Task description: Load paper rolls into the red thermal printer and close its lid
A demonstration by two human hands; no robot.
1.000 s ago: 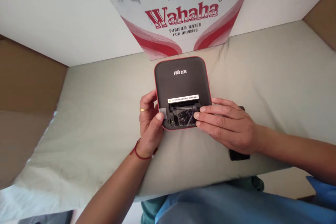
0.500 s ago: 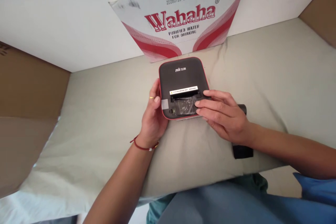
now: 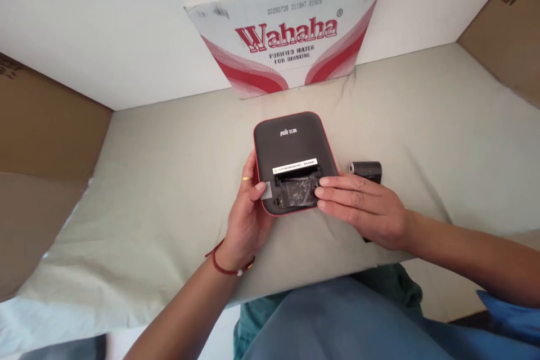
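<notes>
- Grasping device (image 3: 289, 149) by left edge with left hand (image 3: 250, 205).
- Touching film (image 3: 297, 192) on device with straightened right hand (image 3: 367, 207); cannot tell whether gripping underneath.
- Holding device at middle of bench (image 3: 169, 180), in front of carton (image 3: 291, 34).

I see a black device (image 3: 289, 151) edged red; behind it, a white carton (image 3: 291, 25) with red curves; beneath, grey-green cloth (image 3: 169, 180).

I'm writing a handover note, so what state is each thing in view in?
Black device: face up, left hand gripping its side
Crinkled film: on the device, fingertips of the right hand at its edge
Small black item: partly hidden by right hand
Wahaha box: standing upright
Cloth: spread, wrinkled
</notes>
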